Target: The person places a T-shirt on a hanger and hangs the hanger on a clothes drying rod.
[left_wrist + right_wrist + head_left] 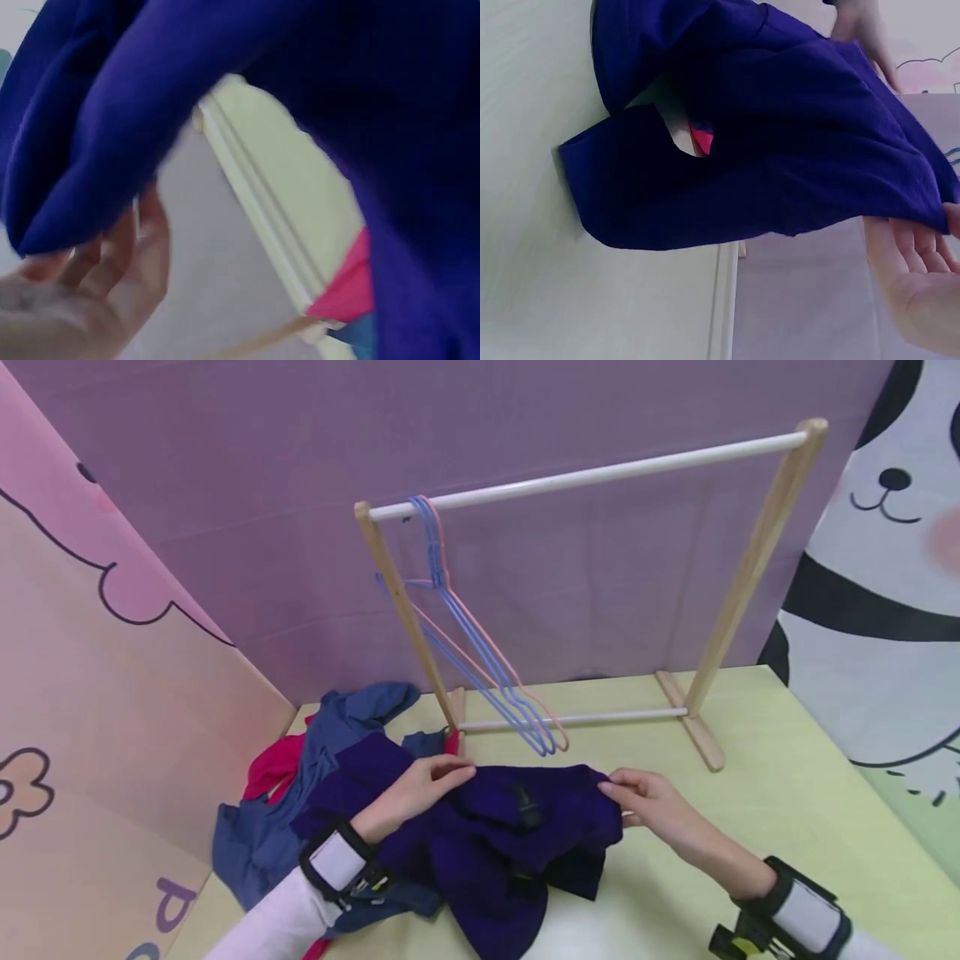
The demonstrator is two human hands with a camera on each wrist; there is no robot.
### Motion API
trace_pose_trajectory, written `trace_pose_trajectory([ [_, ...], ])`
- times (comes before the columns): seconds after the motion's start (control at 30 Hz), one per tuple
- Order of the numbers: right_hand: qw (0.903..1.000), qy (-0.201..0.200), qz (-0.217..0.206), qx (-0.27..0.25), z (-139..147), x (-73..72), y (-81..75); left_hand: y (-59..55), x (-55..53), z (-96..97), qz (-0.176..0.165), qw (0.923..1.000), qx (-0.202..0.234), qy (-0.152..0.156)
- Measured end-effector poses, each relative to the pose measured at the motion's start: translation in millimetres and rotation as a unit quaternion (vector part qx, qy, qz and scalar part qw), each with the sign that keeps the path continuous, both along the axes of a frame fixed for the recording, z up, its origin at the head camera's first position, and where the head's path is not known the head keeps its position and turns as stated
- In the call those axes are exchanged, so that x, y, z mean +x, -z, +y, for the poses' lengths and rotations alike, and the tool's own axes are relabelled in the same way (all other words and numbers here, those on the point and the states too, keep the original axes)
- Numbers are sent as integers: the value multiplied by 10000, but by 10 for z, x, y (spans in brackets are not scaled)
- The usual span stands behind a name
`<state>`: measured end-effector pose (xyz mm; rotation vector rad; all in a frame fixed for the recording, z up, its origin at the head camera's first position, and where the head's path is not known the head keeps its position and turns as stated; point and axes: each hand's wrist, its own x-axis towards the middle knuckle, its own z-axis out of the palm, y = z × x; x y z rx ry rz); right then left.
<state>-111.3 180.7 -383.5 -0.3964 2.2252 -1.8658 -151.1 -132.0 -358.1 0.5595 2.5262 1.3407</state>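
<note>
A dark blue garment (487, 843) with a small dark print is held up by its top edge over the table, its lower parts hanging in folds. My left hand (423, 789) pinches the edge near its middle in the head view. At the right corner, my right hand (652, 802) pinches the cloth between thumb and fingers. In the right wrist view the garment (795, 150) is stretched between both hands, with a sleeve-like end low over the table. Cloth (112, 142) covers the left fingertips in the left wrist view.
Blue clothes (258, 843) and a red piece (277, 768) lie heaped at the left, partly under the held garment. Behind stands a rack with a white rail (600, 477) and wooden posts (753, 568). Several blue and pink hangers (480, 643) hang at its left end.
</note>
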Motion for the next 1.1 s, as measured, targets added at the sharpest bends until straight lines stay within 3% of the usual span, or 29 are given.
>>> trace_pose_trajectory([
  [0.1, 9998, 155, -117, -63, 15, -12, 19, 82, 36, -82, -488, 9985, 168, 183],
  [0.17, 9995, 271, -133, -64, 25, -10, 20, 141, 59, -124, -596, 9979, 172, 179],
  [0.3, 9986, 531, 14, 4, 52, -6, -18, 186, 97, -139, -730, 9963, 362, -267],
  [0.47, 9941, 844, 614, 281, 139, -30, -143, 92, 118, -87, -1059, 9881, 854, -713],
  [0.6, 9781, 1006, 1482, 1057, 250, -52, -315, -75, 138, -34, -1187, 9847, 1083, -677],
  [0.7, 9584, 1110, 2022, 1682, 331, -39, -479, -223, 166, -5, -1079, 9855, 1193, -544],
  [0.83, 9437, 988, 2379, 2078, 410, 15, -670, -365, 200, 15, -820, 9881, 1261, -313],
  [0.97, 9412, 691, 2539, 2121, 448, 16, -693, -362, 209, 48, -690, 9885, 1306, -334],
  [1.1, 9473, 416, 2463, 2003, 447, -69, -518, -253, 210, 94, -524, 9893, 1160, -708],
])
